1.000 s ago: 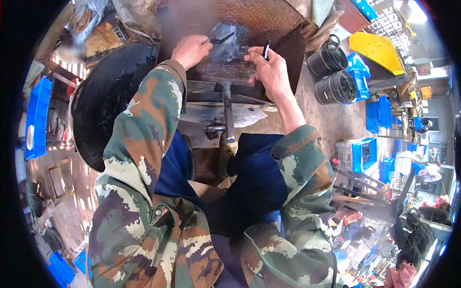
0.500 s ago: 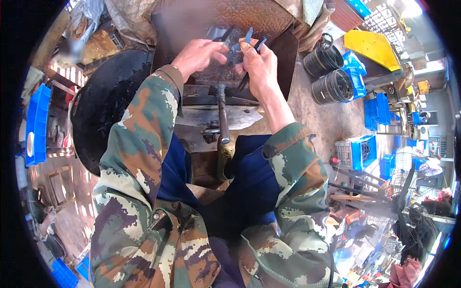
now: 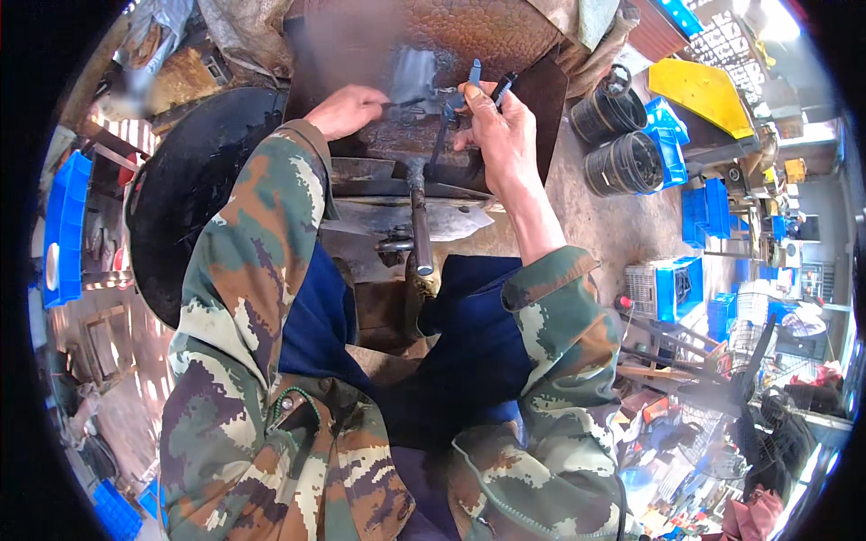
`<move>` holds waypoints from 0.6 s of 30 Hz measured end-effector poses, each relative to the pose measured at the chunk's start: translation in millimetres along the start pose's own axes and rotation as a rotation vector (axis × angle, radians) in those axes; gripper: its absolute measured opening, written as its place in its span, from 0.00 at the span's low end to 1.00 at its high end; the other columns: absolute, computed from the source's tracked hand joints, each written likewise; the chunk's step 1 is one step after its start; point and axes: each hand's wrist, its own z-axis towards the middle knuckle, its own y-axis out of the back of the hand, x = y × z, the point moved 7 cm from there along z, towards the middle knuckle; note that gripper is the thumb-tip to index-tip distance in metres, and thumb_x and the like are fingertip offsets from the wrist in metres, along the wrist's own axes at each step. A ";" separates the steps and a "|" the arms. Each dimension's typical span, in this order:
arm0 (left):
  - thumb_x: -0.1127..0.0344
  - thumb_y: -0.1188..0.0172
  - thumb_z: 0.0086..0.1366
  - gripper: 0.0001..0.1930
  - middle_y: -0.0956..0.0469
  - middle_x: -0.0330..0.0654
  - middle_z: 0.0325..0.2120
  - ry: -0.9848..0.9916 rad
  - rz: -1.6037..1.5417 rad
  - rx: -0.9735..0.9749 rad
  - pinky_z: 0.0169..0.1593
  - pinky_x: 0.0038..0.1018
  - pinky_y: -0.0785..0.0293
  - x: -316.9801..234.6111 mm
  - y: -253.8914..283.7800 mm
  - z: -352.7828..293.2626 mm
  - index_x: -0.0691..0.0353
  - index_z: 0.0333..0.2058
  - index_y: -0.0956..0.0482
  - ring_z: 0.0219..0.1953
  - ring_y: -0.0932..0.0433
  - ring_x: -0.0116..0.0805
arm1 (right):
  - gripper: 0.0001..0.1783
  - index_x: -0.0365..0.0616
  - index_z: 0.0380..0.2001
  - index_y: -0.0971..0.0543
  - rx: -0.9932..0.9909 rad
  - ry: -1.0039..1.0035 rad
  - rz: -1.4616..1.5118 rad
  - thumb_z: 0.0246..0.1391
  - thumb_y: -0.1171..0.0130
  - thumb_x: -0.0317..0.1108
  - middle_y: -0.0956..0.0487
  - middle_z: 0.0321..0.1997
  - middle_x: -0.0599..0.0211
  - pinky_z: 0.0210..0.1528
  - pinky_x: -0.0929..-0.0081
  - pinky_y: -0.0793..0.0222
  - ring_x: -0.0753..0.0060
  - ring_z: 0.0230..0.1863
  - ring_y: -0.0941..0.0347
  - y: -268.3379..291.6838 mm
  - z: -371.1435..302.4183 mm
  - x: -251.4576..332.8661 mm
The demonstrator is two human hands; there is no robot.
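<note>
My left hand (image 3: 347, 111) is closed at the left side of a wet, dark metal work surface (image 3: 383, 142). A thin dark strip (image 3: 408, 102) sticks out from its fingertips toward the middle. On the right, my right hand (image 3: 507, 135) is closed around several slim pieces. One is a blue-grey piece (image 3: 475, 72) standing up by the thumb. A black piece (image 3: 503, 87) shows behind the fingers, and a long dark blade-like part (image 3: 438, 144) slants down from the grip. The exact kind of these pieces is unclear. A gap separates my two hands.
A metal rod (image 3: 420, 221) juts from the work surface toward my knees. To the left stands a large round black basin (image 3: 194, 194). Black buckets (image 3: 622, 164) and blue crates (image 3: 678, 287) stand on the right, beyond the brown floor (image 3: 591, 212).
My left hand has drawn away to the left from the right hand, with the thin dark strip in its fingers. My right hand has shifted slightly right and nearer, still gripping its pieces.
</note>
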 end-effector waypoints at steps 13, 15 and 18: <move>0.70 0.46 0.62 0.18 0.19 0.52 0.44 0.004 0.024 0.050 0.56 0.35 0.30 -26.0 -2.0 -1.6 0.64 0.49 0.18 0.50 0.22 0.49 | 0.13 0.36 0.44 0.22 0.008 -0.041 0.159 0.68 0.46 0.37 0.22 0.31 0.63 0.33 0.70 0.19 0.75 0.23 0.25 14.5 2.2 -1.2; 0.70 0.45 0.61 0.17 0.20 0.53 0.47 -0.023 0.161 0.054 0.57 0.36 0.30 -28.1 0.7 -0.8 0.64 0.48 0.17 0.51 0.23 0.51 | 0.13 0.37 0.42 0.22 -0.028 -0.058 0.199 0.68 0.46 0.38 0.21 0.31 0.64 0.34 0.71 0.21 0.70 0.25 0.21 16.3 4.1 -0.9; 0.71 0.44 0.61 0.14 0.21 0.52 0.36 -0.123 0.352 -0.072 0.49 0.38 0.27 -38.5 6.1 -3.4 0.66 0.45 0.16 0.42 0.21 0.52 | 0.14 0.38 0.43 0.23 -0.020 -0.056 0.266 0.69 0.47 0.39 0.22 0.32 0.60 0.37 0.66 0.19 0.64 0.30 0.19 13.6 5.9 -2.2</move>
